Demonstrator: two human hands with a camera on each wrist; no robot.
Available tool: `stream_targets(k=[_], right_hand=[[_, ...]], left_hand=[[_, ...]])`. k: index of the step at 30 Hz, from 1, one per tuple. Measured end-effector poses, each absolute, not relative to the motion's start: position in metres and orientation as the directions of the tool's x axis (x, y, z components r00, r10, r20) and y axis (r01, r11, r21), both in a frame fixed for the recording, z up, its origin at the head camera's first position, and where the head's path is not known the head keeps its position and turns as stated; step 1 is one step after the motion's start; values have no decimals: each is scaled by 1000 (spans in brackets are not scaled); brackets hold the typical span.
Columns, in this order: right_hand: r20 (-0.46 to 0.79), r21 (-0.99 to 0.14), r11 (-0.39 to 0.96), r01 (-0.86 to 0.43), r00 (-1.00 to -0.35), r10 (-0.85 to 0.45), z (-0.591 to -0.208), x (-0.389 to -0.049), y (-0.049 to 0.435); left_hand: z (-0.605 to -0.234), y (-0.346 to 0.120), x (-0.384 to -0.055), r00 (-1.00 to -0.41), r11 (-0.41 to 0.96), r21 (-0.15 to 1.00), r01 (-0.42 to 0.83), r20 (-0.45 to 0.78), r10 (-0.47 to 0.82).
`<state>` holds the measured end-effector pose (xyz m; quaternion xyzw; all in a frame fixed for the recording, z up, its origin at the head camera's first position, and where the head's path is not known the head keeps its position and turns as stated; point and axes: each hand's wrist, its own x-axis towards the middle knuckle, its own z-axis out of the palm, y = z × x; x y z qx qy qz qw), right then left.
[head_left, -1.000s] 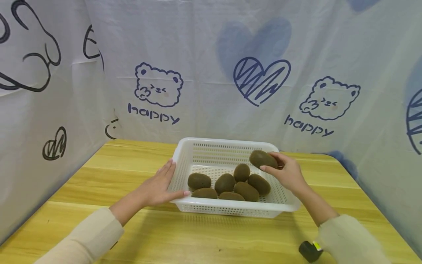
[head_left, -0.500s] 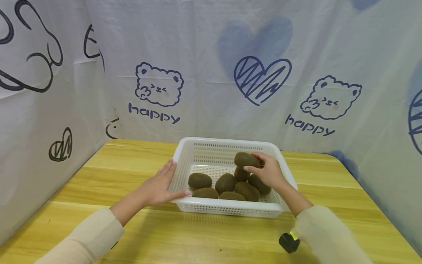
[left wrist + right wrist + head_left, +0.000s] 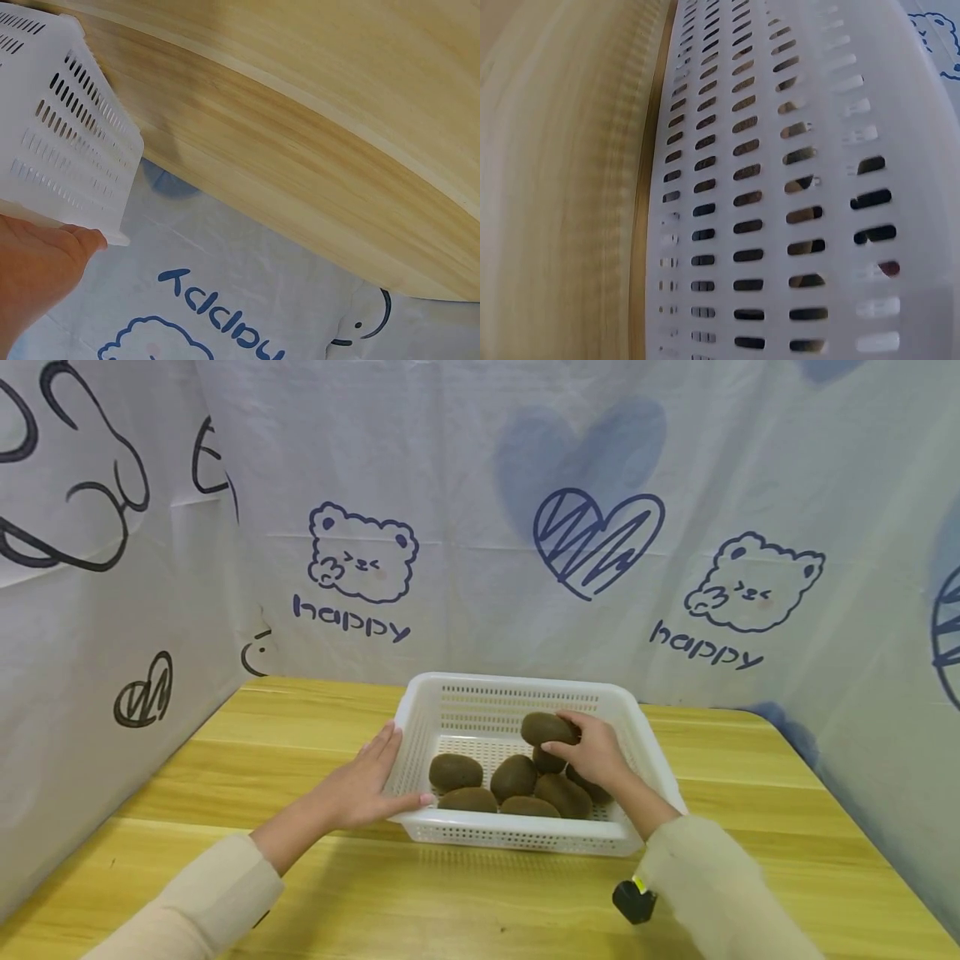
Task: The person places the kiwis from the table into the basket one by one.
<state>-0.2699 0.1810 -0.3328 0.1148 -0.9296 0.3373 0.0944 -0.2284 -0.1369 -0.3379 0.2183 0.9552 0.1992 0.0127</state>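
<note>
Inside a white slotted plastic basket lie several brown kiwis, among them one at the left and a group at the middle and right. My right hand holds a kiwi between thumb and fingers, above the others; it overlaps the kiwi behind it in the head view. With fingers extended, my left hand rests on the basket's left side, its thumb along the front rim. In the left wrist view its fingertips meet the basket rim. The basket wall hides most of the right hand in the right wrist view.
The basket stands on a yellow wood-grain table near its back edge. A white cloth printed with hearts and bears hangs behind and at the sides. A small black device shows beside the right sleeve.
My right hand has carried the kiwi leftward and slightly lower, from the basket's right side to above the middle. The left hand and basket stay in place.
</note>
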Motion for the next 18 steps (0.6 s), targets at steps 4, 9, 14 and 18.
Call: stream_targets(k=[4,9,14,18], right_hand=[[236,-600,746,-289,-955,-180,-331,-273,169],[236,-578,751,-318,-947,-219,-332,-278,153],[234,-549,759,-349,-936,-261,-334,-283,139],[207,-502,785,-361,-932,-297,-338,-284,132]], left_hand=[[-338,-137,-229,-906,825,390,410,68,418],[-338,-139,-229,-907,825,392,407,67,415],[-339,-139,-228,-909,824,399,402,63,413],[-338,-138,-227,-906,819,404,407,67,417]])
